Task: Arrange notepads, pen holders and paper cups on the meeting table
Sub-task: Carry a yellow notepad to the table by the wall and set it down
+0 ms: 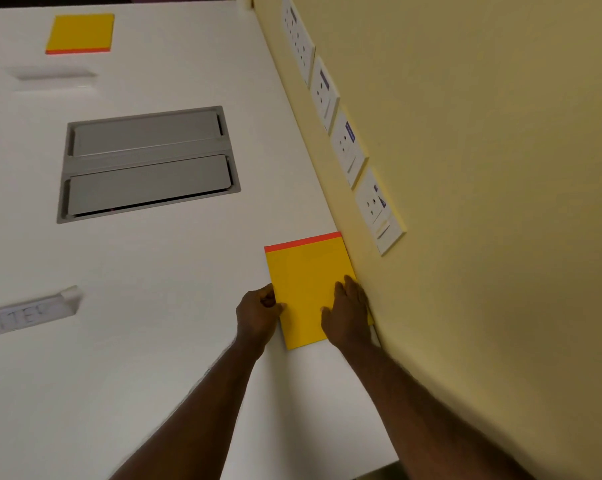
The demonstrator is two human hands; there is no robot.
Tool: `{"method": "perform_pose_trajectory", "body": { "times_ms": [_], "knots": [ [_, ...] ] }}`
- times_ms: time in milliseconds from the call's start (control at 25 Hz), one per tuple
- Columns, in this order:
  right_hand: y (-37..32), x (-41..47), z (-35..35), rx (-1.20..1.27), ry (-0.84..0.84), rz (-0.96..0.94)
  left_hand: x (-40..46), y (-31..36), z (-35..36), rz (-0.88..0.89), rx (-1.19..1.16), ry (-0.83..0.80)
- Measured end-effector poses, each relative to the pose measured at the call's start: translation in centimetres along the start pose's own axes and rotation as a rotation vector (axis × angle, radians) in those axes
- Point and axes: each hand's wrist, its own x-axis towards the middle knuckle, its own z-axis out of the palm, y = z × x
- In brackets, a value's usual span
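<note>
A yellow notepad with an orange-red top strip lies flat on the white meeting table, its right edge against the wall. My left hand pinches the pad's left edge. My right hand rests flat on the pad's lower right part, fingers spread. A second yellow notepad lies at the far left of the table, its orange strip facing me. No pen holders or paper cups are in view.
A grey double-lid cable box is set into the table's middle. A white name plate stands at the left, another faint one further back. The yellow wall with several white socket plates borders the table's right side.
</note>
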Motion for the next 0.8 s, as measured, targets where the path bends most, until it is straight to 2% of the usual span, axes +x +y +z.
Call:
{"method": "perform_pose_trajectory", "body": {
  "times_ms": [360,520,680,800],
  "knots": [
    [0.9,0.7,0.4,0.047,-0.009,-0.035,0.7,-0.4,0.1,-0.049,0.000,-0.105],
    [0.9,0.7,0.4,0.022,-0.007,-0.050,0.6,-0.5,0.1,-0.062,0.095,-0.182],
    [-1.7,-0.2,-0.1,0.009,0.002,-0.159,-2.1,0.1,-2.6,-0.098,0.139,-0.110],
    [-6.6,-1.8,-0.2,0.041,0.017,-0.326,-5.0,-0.8,-7.4,-0.031,0.252,-0.028]
  ]
}}
